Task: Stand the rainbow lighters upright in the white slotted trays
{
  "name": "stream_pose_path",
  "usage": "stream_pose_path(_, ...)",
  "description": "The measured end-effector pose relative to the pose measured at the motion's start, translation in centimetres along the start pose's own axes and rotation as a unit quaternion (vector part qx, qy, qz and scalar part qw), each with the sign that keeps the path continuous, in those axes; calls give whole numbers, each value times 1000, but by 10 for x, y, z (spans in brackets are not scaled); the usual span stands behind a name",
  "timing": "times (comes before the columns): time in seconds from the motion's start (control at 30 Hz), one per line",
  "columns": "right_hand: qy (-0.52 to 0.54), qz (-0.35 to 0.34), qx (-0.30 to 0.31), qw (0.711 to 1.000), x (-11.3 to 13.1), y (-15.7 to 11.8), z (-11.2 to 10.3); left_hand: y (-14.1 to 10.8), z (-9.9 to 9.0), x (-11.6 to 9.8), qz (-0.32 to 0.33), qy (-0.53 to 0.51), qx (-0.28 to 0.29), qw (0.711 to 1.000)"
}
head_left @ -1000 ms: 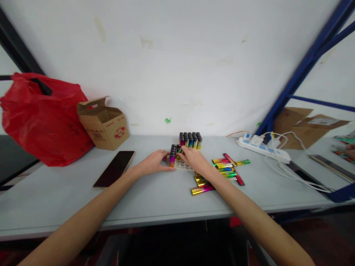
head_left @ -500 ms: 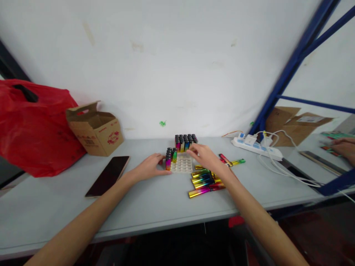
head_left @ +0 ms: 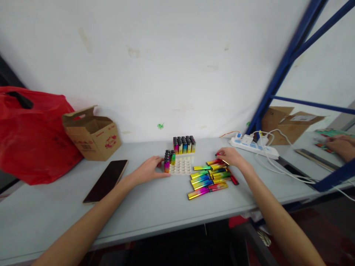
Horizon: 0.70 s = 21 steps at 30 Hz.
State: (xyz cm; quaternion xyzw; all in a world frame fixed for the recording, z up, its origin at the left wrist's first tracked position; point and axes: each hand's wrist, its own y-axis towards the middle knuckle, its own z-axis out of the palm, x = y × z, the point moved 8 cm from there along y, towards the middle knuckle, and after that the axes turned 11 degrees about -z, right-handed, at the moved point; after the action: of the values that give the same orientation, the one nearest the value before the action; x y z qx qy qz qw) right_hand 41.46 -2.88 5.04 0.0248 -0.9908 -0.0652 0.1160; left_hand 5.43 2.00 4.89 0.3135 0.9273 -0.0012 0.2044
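Several lighters (head_left: pixel 166 162) with shiny rainbow-coloured bodies and black tops stand upright at the left end of a white tray with holes (head_left: pixel 181 167). My left hand (head_left: pixel 149 170) curves around that end, its thumb along the tray's front corner and its fingers beside the lighters. To the right, my right hand (head_left: pixel 231 156) has its fingertips closed on a red lighter (head_left: pixel 217 155) at the back of a loose pile, partly hidden by the fingers. The pile of shiny lighters (head_left: pixel 205 181) lies flat, close to the tray's right side.
Behind the tray stands a full block of upright lighters (head_left: pixel 184 145). A phone (head_left: pixel 107 181), an open carton (head_left: pixel 94 136) and a red plastic bag (head_left: pixel 36 136) are on the left. A power strip (head_left: pixel 253 147) with cables lies at right. Another person's hand (head_left: pixel 342 146) shows beyond the blue frame.
My right hand has moved right, from above the tray to the back of the lighter pile. My left hand stays at the tray's left end. The view has shifted slightly.
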Motion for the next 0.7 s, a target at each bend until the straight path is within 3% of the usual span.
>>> stream_pose_path(0.13, 102, -51, -72, 991, 21, 10, -17, 0, -1, -2, 2, -6, 0, 1000)
stream_pose_path(0.27, 360, -118, -103, 920, 71, 20, -26, -1, -1, -3, -1, 1, 1, 1000)
stream_pose_path(0.33, 414, -127, -96, 896, 101, 28, -24, -1, 0, -3, 0, 5, 4, 1000)
stream_pose_path(0.5, 356, -165, -204, 897, 160, 38, -20, -2, 2, -1, 4, 5, 8, 1000)
stream_pose_path(0.7, 307, -131, -234, 913, 173, 26, 7, -2, 2, -1, 1, 2, 0, 1000)
